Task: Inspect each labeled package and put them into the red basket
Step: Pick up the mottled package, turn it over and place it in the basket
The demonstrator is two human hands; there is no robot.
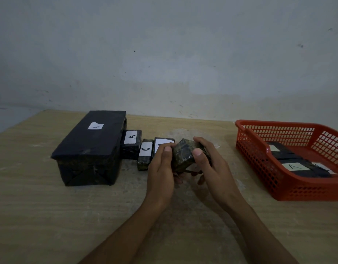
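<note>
Both hands hold one small dark wrapped package (183,155) just above the table's middle, tilted, its label out of sight. My left hand (161,168) grips its left side with the thumb on top; my right hand (212,164) grips its right side, thumb on the near face. On the table to the left lie a large black package labelled A (90,147), a small package labelled A (132,143), a narrow one labelled C (145,154) and another (163,141) with its label partly hidden by my left hand. The red basket (259,155) stands at the right and holds dark packages (301,164), one labelled A.
The wooden table (69,216) ends at a pale wall behind the packages. The basket's right side runs past the frame edge. Bare tabletop lies between my hands and the basket.
</note>
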